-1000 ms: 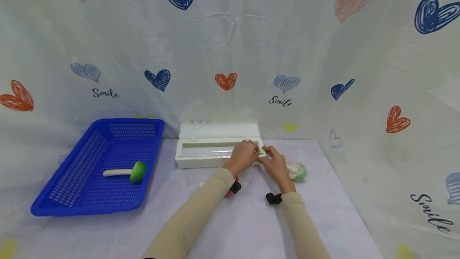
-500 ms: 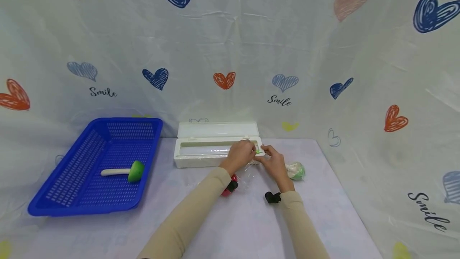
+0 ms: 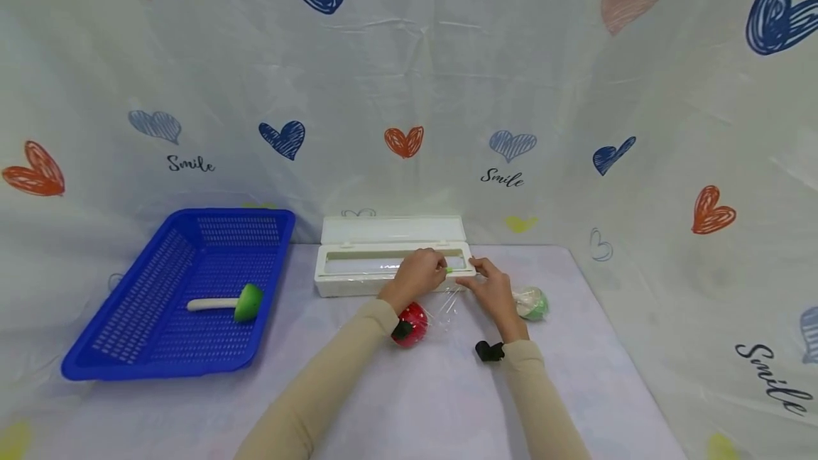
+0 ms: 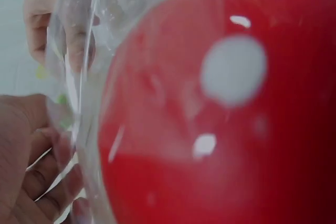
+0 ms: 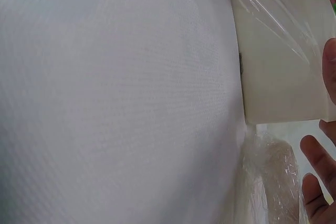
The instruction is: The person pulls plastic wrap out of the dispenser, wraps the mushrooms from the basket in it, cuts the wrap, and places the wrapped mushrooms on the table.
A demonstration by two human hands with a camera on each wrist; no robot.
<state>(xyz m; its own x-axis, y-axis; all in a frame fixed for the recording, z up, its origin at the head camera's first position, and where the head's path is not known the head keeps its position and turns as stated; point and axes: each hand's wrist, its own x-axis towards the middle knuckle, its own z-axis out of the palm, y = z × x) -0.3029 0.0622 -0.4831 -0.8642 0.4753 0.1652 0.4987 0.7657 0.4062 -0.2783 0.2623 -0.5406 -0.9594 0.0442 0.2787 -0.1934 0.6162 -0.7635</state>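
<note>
A white cling film dispenser [image 3: 358, 284] stands at the back of the table with its lid [image 3: 393, 228] raised and a film roll lying inside. My left hand [image 3: 418, 277] pinches a small green slider [image 3: 449, 270] on its front edge. At the right end, my right hand [image 3: 492, 293] grips the dispenser's corner, thumb on the front. Clear film [image 3: 447, 307] hangs from the front towards a red, white-dotted toy mushroom cap [image 3: 417, 321], beneath my left wrist. That cap [image 4: 220, 119] fills most of the left wrist view, covered in film.
A blue basket [image 3: 271, 304] on the left holds a toy mushroom [image 3: 248, 302] with green cap and white stem. Beside my right wrist lies a film-wrapped green and white object [image 3: 532, 304]. A curtain with hearts [image 3: 402, 77] hangs behind the table.
My left hand has moved left along the dispenser's front edge, and the green slider with it. More of the red cap shows. My right hand has stayed at the right end.
</note>
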